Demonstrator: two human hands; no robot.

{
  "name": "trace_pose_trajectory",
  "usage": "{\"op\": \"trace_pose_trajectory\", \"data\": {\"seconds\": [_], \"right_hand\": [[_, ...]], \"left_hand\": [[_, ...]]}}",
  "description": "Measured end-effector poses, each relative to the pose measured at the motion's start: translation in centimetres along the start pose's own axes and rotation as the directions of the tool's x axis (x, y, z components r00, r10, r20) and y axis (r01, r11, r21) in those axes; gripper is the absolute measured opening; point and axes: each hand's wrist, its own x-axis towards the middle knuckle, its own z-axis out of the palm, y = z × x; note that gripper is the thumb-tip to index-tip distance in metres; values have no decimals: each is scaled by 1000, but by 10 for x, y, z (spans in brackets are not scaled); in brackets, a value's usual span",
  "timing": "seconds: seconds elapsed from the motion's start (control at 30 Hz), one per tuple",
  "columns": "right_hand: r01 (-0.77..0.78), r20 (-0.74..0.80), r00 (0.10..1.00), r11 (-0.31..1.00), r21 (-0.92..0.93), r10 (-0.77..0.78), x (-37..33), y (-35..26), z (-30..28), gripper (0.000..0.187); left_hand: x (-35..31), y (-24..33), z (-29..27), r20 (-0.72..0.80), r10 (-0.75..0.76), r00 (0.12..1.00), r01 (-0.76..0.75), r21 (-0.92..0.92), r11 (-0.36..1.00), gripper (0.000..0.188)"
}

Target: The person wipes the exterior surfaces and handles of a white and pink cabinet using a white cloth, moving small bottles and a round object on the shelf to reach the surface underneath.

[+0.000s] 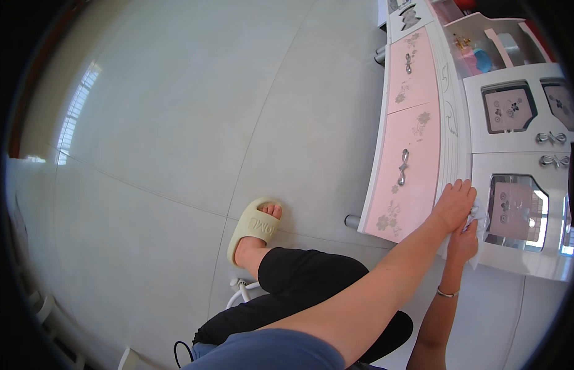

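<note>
A thin, crumpled white cloth (476,216) lies at the near end of a glossy pink-and-white cabinet (467,117), where the carved white trim meets the paned doors, and part of it hangs down past the corner. The two hands are together there. The right hand (463,243) is closed on the cloth from below, its thumb side toward the trim; a slim silver bracelet (447,292) circles that wrist. The left hand (453,202) lies just above, back upward and fingers bent over the cloth's edge; whether those fingers grip it or only rest there cannot be told.

Left of the hands run pale pink drawer fronts (416,132) with silvery flower prints and a silver bow-shaped handle (403,166). To the right stand glossy white doors with cut-corner glass panes (516,209). Farther up, an open white shelf (489,43) holds small objects, one of them blue. A short grey cylindrical leg (352,221) juts from the cabinet's underside.

Below are the person's blue sleeve (281,351), black trousers (311,271) and one foot in a pale yellow-green slipper (239,237), on a floor of large, shiny pale tiles (170,98).
</note>
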Motion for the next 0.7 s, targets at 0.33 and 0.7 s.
{"op": "trace_pose_trajectory", "data": {"seconds": [0.33,0.7], "right_hand": [[32,-60,998,991,130,-24,1,-12,-9,21],[110,-153,987,920,377,-56,-2,-6,-14,15]], "left_hand": [[8,-4,-21,152,81,985,-83,8,996,34],[12,-8,-45,277,212,937,-234,48,971,24]]}}
